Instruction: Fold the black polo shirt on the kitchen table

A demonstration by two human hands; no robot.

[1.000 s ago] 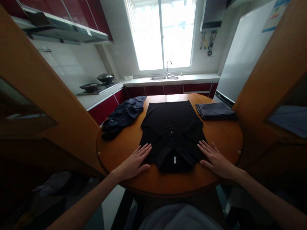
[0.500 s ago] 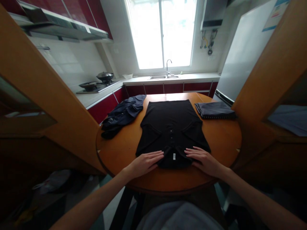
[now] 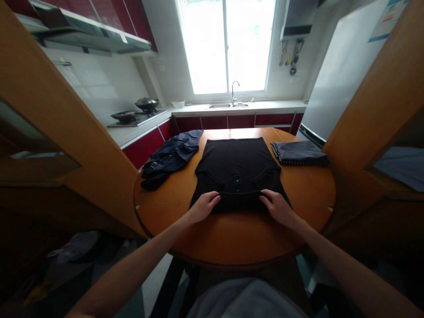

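Observation:
A black buttoned shirt (image 3: 238,159) lies spread on the round wooden table (image 3: 228,240), its hem toward the window and its collar end toward me. That collar end is lifted and folded over, so the collar and the white label are hidden. My left hand (image 3: 204,206) pinches the left end of the folded edge between thumb and fingers. At the right end of the same edge, my right hand (image 3: 276,206) pinches the cloth in the same way. Two small buttons show just beyond the fold.
Crumpled dark blue clothing (image 3: 174,154) lies at the table's left. A folded dark grey garment (image 3: 300,153) rests at the right. Beyond the table stand a counter with a sink (image 3: 228,106) and a stove with pans (image 3: 146,104). Wooden door frames flank both sides.
Both hands went from lying flat beside the collar to gripping the shirt's near end. That end has been raised and turned over away from me, covering the collar and label.

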